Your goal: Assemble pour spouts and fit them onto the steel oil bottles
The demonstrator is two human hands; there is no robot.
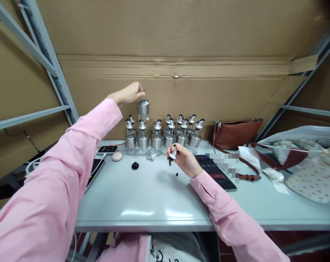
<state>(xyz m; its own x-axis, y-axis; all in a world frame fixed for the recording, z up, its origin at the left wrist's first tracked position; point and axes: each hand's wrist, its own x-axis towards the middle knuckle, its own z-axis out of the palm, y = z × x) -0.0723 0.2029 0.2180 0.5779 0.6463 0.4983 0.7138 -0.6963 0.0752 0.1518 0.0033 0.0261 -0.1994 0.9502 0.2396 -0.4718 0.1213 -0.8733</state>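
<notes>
My left hand (128,94) is raised above the table, fingers pinched on the top of a glass bottle with a steel band (143,109) that hangs over a row of several like bottles with pourer spouts (165,136) along the cardboard wall. My right hand (182,158) rests low over the grey table (143,196), closed on a steel pourer cap (172,154). A black round stopper (135,166) and a tiny black piece (177,174) lie on the table between the hands.
A phone (218,171) lies right of my right hand, a brown bag (236,133) behind it. A small device (107,149), a beige oval (117,156) and a tablet (95,171) sit at left. Patterned bags (312,174) and crumpled tissue (274,176) fill the right.
</notes>
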